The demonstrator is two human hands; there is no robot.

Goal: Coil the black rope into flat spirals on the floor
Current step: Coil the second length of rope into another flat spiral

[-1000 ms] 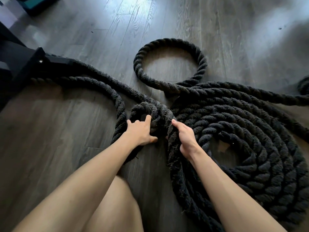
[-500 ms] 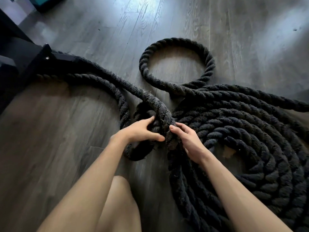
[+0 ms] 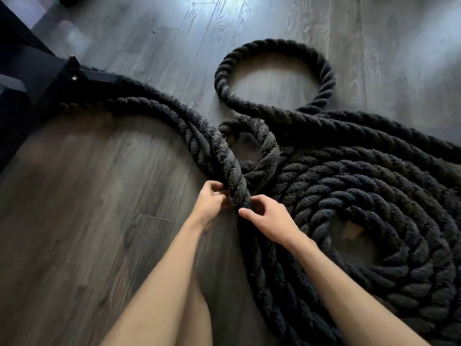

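Meanwhile, both hands clasp the black rope (image 3: pixel 234 176) beside the big spiral (image 3: pixel 374 221) | left hand (image 3: pixel 212 203) on its outer flank, right hand (image 3: pixel 269 218) on the spiral side, equally near | strand runs away up-left, small loop (image 3: pixel 252 146) just beyond the grip.

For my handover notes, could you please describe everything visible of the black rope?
The rope is thick, black, twisted and fuzzy, lying on the grey wood floor. At right it forms a large flat spiral of many turns around a small bare centre. Behind that lies a single open loop, and a small tight loop sits near the middle. Two strands run left to a black base. The left hand and right hand both grip one strand, lifted slightly.
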